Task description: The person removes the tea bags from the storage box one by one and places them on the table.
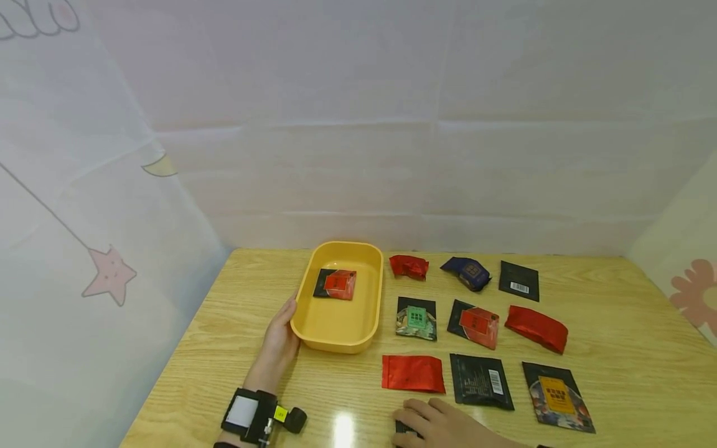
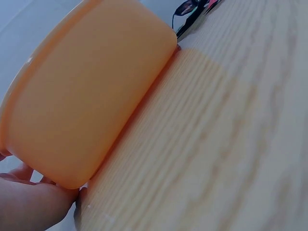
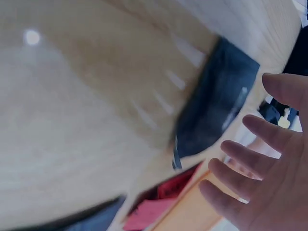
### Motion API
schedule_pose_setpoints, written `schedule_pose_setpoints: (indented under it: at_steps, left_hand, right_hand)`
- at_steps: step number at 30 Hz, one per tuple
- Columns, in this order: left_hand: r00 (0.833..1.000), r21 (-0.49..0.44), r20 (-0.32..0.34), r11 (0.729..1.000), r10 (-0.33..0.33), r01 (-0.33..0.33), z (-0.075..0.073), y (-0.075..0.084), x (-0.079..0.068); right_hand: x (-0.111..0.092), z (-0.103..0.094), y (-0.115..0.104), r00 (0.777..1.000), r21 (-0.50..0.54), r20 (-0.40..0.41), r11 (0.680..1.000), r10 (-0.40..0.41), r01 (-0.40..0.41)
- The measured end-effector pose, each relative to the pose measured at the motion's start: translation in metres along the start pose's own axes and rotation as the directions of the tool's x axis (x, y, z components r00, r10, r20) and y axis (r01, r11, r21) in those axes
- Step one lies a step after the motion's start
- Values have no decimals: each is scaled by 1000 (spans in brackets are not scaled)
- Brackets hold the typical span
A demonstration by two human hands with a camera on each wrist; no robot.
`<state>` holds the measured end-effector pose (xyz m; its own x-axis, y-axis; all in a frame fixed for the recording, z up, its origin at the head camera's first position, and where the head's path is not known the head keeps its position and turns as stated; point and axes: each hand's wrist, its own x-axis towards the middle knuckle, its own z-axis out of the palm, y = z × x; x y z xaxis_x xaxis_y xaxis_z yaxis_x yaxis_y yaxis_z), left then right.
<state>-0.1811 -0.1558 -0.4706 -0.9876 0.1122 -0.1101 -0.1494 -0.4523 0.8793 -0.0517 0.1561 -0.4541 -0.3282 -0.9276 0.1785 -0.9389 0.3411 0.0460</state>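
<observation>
My left hand (image 1: 282,336) holds the left side of a yellow plastic tray (image 1: 336,339). In the left wrist view, the fingers (image 2: 21,172) lie under the tray's rim, near its lower corner. Inside the tray is a black-and-red sachet (image 1: 335,284). At the front, my right hand (image 1: 439,425) reaches over a dark sachet (image 1: 403,428), covering most of it. The right wrist view has the fingers (image 3: 262,161) spread and fairly straight beside that dark sachet (image 3: 214,101), with nothing gripped.
Several packets lie right of the tray: red foil ones (image 1: 413,373), a purple one (image 1: 469,272), a green-labelled sachet (image 1: 416,318), a red-labelled one (image 1: 475,323), an orange-labelled one (image 1: 558,397) and black ones showing barcodes (image 1: 482,381). A pale printed cloth (image 1: 358,155) hangs behind the wooden table (image 1: 224,311).
</observation>
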Motion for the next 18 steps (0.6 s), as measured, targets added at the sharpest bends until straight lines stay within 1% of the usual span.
schedule_pose_setpoints:
  at_steps: [1,5,8,11,18]
  left_hand:
    - [1000,0,2,1000,2,-2,0,0,0]
    - [1000,-1,11,1000,9,-9,-1,0,-1]
    - [1000,4,21,1000,16,-16,-1,0,-1]
    - [1000,2,22,1000,19,-19,-1,0,0]
    - [1000,19,22,1000,21,-22,-2,0,1]
  right_hand:
    - [1,-2,1,1000,-9,-1,1000,3,-3]
    - [6,-14,5,999,34,34,999,26,-28]
    - [9,-19,7,999,47,38,999,24,-26]
    - [14,-23,9,999,38,43,999,15,-16]
    - [35,-36,12,988,29,150,999,-23,19]
